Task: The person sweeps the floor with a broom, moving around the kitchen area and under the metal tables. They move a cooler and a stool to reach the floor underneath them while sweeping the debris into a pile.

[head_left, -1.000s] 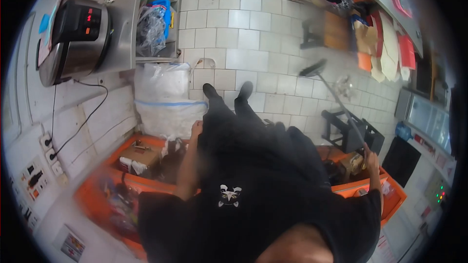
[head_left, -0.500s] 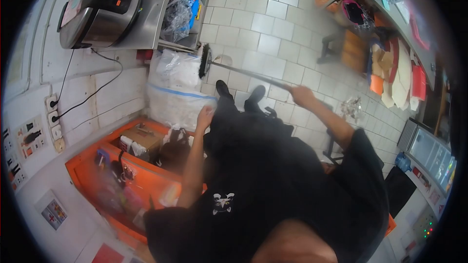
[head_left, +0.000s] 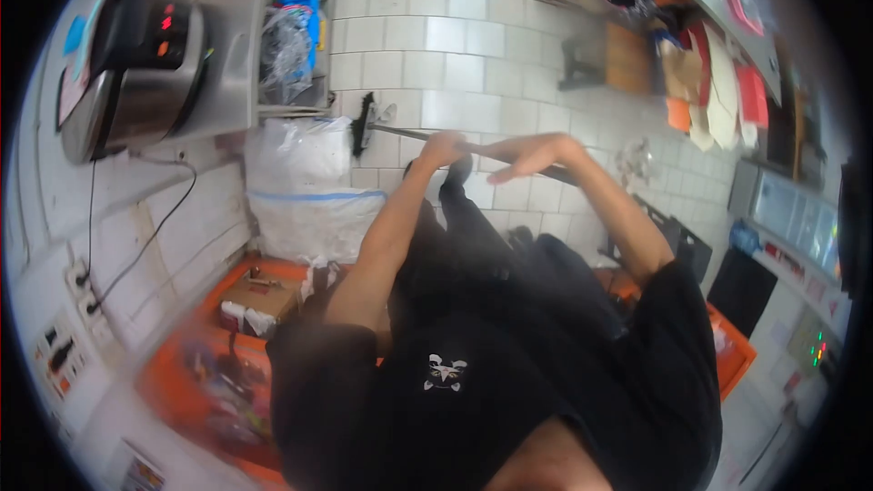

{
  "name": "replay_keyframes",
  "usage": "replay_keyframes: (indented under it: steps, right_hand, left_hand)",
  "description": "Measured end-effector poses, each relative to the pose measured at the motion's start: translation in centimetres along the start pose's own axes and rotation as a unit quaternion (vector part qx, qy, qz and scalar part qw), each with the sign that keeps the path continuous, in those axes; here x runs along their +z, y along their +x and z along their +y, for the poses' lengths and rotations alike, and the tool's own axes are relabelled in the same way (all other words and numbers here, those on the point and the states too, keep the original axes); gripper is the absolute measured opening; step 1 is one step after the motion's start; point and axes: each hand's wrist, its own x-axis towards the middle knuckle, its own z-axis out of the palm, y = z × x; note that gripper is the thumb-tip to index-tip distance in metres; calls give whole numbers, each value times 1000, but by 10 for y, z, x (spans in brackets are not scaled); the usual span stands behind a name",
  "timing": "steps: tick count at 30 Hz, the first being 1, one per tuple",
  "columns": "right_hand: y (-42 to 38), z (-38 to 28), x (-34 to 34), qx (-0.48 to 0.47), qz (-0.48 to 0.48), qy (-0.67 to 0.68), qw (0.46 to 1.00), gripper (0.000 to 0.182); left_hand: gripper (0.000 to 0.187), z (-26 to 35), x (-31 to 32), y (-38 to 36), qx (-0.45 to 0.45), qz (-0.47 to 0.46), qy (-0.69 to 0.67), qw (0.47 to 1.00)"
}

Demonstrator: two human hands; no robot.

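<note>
A broom (head_left: 362, 125) with a dark brush head stands on the floor tiles, its grey handle (head_left: 397, 132) slanting right and toward me. My left hand (head_left: 443, 148) is closed around the handle, not far from the brush. Farther along it, my right hand (head_left: 538, 156) lies over the handle with fingers stretched out and thumb apart. Whether its palm touches the handle cannot be made out. Just left of the brush is a white plastic-wrapped bundle (head_left: 305, 159). My dark shoe (head_left: 457, 171) shows below my left hand.
A steel counter (head_left: 232, 45) with a large cooker (head_left: 145, 64) is at the upper left. Orange bins (head_left: 232, 273) holding a cardboard box (head_left: 264, 302) are at the lower left. A wooden stool (head_left: 629, 56) and a table with hanging sheets (head_left: 718, 82) are at the upper right.
My left hand has moved up and right from beside my leg onto the handle. My right hand has loosened its grip, fingers spreading. The view has shifted, and my feet have moved.
</note>
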Motion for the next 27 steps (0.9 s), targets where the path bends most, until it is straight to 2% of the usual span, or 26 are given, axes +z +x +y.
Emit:
replay_keyframes:
  steps: [1, 2, 3, 4, 5, 6, 8, 9, 10, 12, 14, 16, 18, 19, 20, 22, 24, 26, 27]
  right_hand:
    - [-25, 3, -2, 15, 6, 14, 1000, 76]
    - [-51, 7, -4, -58, 22, 275, 960, 73]
    - [-65, 10, -7, -135, 44, 506, 851, 73]
    - [-65, 6, 5, -131, 52, 508, 850, 73]
    - [-58, -5, 30, -185, 206, 532, 800, 64]
    - [-46, -14, 57, -233, 352, 541, 727, 60]
    - [-11, -15, 91, -230, 602, 483, 593, 46]
    - [-11, -18, 98, -197, 665, 491, 527, 44]
    - [-21, -20, 108, -156, 703, 490, 492, 45]
    - [-47, -44, 119, -110, 772, 464, 421, 50]
    - [-74, -60, 133, -119, 803, 398, 426, 49]
    - [-75, -72, 144, -37, 831, 288, 474, 46]
    - [-61, -79, 155, 54, 807, 165, 564, 37]
    - [-55, -84, 161, 84, 792, 145, 587, 28]
    - [-59, -91, 166, 83, 792, 147, 586, 28]
    - [-79, -113, 178, 60, 849, 20, 524, 35]
    - [-126, -138, 208, -14, 874, 101, 475, 53]
    - [-155, -173, 213, -61, 906, 180, 379, 61]
    - [-162, -178, 215, -56, 908, 182, 373, 61]
  left_hand:
    - [18, -19, 21, 0, 40, 136, -109, 984]
    - [18, -27, 21, -4, 49, 120, -115, 985]
    - [14, -33, 13, -4, 20, 151, -123, 981]
    - [9, -34, 8, -1, -14, 186, -131, 974]
    - [9, -27, 6, 4, -11, 182, -134, 974]
    - [7, -19, 5, 8, 4, 175, -143, 974]
    - [8, -8, 20, 15, 22, 163, -151, 975]
    - [11, -1, 41, 20, 72, 180, -149, 970]
    - [14, 12, 53, 27, 121, 200, -146, 961]
    - [24, 48, 80, 37, 184, 168, -174, 953]
    - [36, 107, 102, 42, 221, 125, -246, 935]
    - [46, 145, 128, 58, 253, 35, -289, 923]
    - [48, 176, 133, 64, 297, -43, -334, 894]
    - [48, 190, 137, 66, 339, -41, -325, 882]
    - [47, 207, 136, 61, 380, -40, -316, 868]
    - [48, 249, 127, 39, 426, -1, -293, 856]
    - [47, 273, 107, -2, 404, -18, -288, 868]
    - [46, 281, 85, -27, 394, -33, -276, 876]
    - [45, 270, 68, -43, 371, -47, -268, 888]
